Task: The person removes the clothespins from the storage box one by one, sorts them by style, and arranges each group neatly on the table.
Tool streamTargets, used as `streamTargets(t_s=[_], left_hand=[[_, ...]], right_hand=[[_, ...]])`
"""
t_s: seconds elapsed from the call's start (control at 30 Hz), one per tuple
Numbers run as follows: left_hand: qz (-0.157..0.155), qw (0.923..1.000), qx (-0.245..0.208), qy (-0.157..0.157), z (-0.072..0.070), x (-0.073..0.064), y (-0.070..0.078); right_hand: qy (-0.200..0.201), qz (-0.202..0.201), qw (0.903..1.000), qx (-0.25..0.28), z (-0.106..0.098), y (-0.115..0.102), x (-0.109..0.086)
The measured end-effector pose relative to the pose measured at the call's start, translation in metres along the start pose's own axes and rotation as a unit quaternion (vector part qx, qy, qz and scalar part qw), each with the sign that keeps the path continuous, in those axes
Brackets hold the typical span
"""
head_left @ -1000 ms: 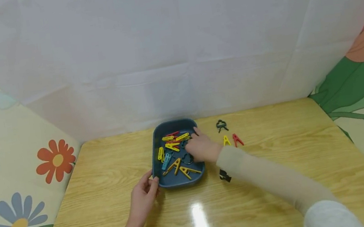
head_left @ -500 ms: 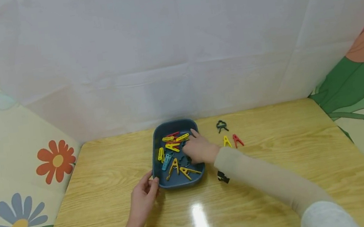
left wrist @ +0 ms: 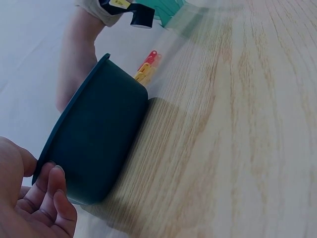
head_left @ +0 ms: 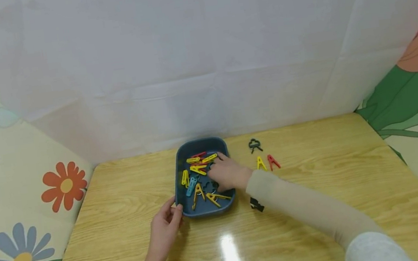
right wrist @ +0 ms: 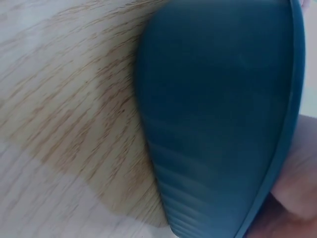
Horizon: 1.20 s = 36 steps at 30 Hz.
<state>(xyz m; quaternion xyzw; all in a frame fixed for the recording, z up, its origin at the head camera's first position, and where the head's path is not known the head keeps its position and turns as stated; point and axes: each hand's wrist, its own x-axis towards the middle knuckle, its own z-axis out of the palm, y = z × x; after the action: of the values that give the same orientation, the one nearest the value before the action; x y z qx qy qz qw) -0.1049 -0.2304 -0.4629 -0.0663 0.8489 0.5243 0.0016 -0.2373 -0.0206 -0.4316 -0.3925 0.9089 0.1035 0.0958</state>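
Observation:
A dark blue tray (head_left: 208, 212) sits on the wooden table with several clothespins inside. My left hand (head_left: 165, 220) pinches its near left corner, thumb over the rim and fingers against the outer wall, as the left wrist view shows. My right hand (head_left: 229, 172) reaches over the right rim into the tray, among dark clips. A dark clip (head_left: 209, 187) lies beside it, but the fingertips are hidden, so I cannot tell whether they hold anything. Nearby in the tray lie a blue clothespin (head_left: 191, 186), orange-yellow spring clamps (head_left: 217, 197) and yellow clothespins (head_left: 197, 170).
Right of the tray, a dark clip (head_left: 254, 144), a yellow clothespin (head_left: 261, 162) and a red clothespin (head_left: 273, 161) lie in a group on the table (head_left: 315, 156). A white sheet (head_left: 200, 61) hangs right behind the tray.
My right hand has shifted slightly left within the tray. One orange-yellow clamp has turned to point more toward me, and the dark clip has slid left. The left hand stays at the corner.

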Motion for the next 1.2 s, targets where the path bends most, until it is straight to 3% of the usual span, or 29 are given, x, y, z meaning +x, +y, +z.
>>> streamTargets(t_s=[0.17,0.47,0.87,1.2], left_hand=[[0.002,1.0,-0.003,-0.001,0.001,0.0,-0.002],[0.0,1.0,-0.007,0.002,0.002,-0.002,-0.004],[0.005,1.0,-0.005,0.002,0.0,-0.001,-0.002],[0.008,1.0,-0.005,0.003,0.001,0.0,-0.002]], right_hand=[[0.0,0.0,1.0,0.008,0.002,0.0,0.001],[0.04,-0.011,0.9985,0.036,0.006,0.005,-0.001],[0.102,-0.012,0.9898,0.099,-0.008,0.018,-0.024],[0.146,-0.004,0.9793,0.14,-0.013,0.042,-0.046]])
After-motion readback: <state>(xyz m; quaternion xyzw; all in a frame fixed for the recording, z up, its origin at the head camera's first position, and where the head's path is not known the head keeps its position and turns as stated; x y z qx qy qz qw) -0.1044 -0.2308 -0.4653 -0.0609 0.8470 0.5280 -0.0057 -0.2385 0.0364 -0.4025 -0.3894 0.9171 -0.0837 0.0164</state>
